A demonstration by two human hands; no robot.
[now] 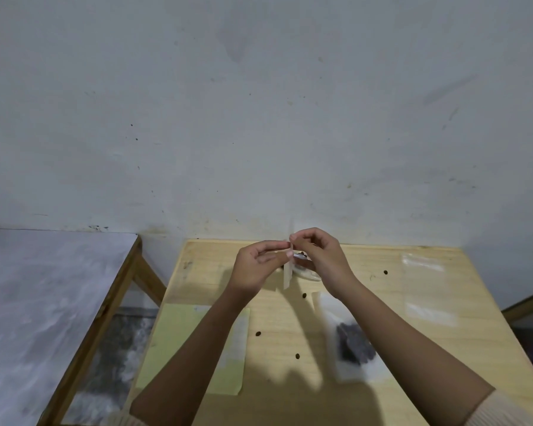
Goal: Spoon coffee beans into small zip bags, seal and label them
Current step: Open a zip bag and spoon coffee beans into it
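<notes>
Pinching a pale label strip [286,276] upright, left hand [253,265] and right hand [319,256] fingers curled, above wooden table [419,358]

On the pale wooden counter [379,302] a yellow paper sheet [179,348] lies near left, a clear plastic bag of dark coffee beans [356,345] near right, empty clear zip bags [426,290] behind it, loose brown beans [258,333] between them, and a grey-topped wooden table [43,302] stands to the counter's left.

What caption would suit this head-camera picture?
A pale strip pinched between left hand and right hand, above a table with scattered coffee beans and a filled zip bag.
</notes>
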